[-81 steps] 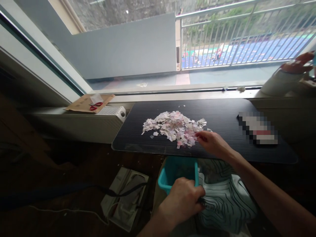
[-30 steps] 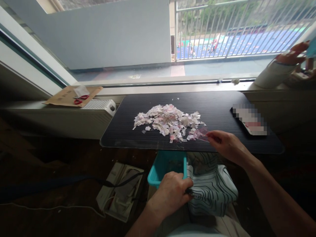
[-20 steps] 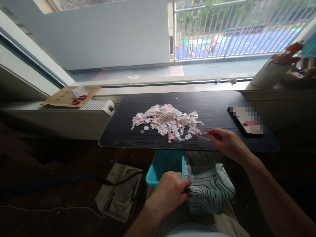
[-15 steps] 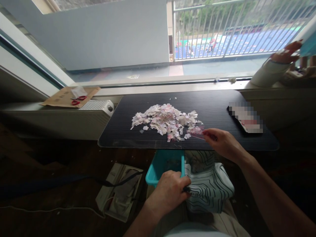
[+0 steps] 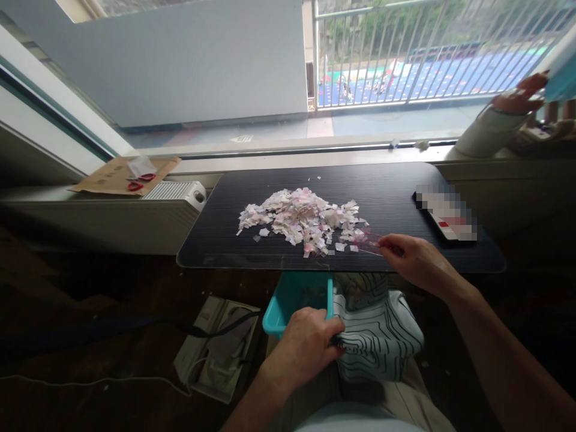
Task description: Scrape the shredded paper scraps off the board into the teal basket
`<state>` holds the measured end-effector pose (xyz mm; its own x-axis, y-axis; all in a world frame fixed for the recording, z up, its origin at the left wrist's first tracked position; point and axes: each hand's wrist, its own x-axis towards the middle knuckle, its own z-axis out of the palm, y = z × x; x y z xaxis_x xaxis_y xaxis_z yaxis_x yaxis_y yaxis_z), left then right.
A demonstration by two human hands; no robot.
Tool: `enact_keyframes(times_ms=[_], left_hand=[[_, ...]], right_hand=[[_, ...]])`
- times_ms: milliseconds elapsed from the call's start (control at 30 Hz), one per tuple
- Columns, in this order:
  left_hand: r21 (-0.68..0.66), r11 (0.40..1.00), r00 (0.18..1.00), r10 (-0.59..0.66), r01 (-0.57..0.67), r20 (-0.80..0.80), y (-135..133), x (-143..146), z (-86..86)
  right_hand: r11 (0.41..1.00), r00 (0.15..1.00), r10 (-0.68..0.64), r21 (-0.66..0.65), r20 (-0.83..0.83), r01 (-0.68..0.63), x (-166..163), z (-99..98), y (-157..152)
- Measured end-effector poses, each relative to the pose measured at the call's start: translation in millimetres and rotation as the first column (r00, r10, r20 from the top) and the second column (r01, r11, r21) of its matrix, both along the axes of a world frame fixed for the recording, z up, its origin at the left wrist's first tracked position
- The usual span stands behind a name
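Note:
A heap of small white and pink paper scraps (image 5: 302,221) lies on a black ribbed table top (image 5: 396,195). My right hand (image 5: 416,263) rests at the table's front edge, pinching a thin see-through pinkish card or ruler (image 5: 366,241) whose far end touches the heap's right side. Below the table, my left hand (image 5: 308,347) is closed on the rim of a teal plastic bin (image 5: 292,295) lined with a white bag with black wavy lines (image 5: 378,333).
A blurred flat item (image 5: 445,212) lies at the table's right. Red scissors on a brown envelope (image 5: 123,175) sit on the sill at left, beside a white radiator (image 5: 177,192). Another person's sleeve and hand (image 5: 501,117) rest on the sill at far right. Cables and a device lie on the floor.
My right hand drew back from the heap to the table's front right with the see-through strip, then shifted slightly left and right. The left hand stays on the bin.

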<state>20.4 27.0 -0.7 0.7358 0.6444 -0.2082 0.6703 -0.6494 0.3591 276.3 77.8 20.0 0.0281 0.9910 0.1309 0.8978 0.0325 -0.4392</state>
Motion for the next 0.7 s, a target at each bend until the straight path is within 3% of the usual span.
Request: enact_keyframes(times_ms=[167,433,600,700], left_hand=[[-0.006,0.998,0.998,0.057,-0.057,0.002,2,-5,-4.4],[0.003,0.993,0.993,0.118,-0.118,0.016,1,-11,-11.8],[0.018,0.994,0.994,0.107,-0.107,0.015,1,-12,-12.4],[0.024,0.994,0.994,0.107,-0.108,0.023,0,-12,-13.0]], right_hand=[[1.000,0.999,0.008,0.019,-0.039,-0.007,4,-1.5,-3],[0.955,0.980,0.160,-0.230,-0.121,-0.185,11,11.9,-24],[0.998,0.989,0.026,-0.056,-0.145,-0.034,-1,4.8,-6],[0.999,0.990,0.025,-0.040,-0.140,-0.031,-8,0.1,5]])
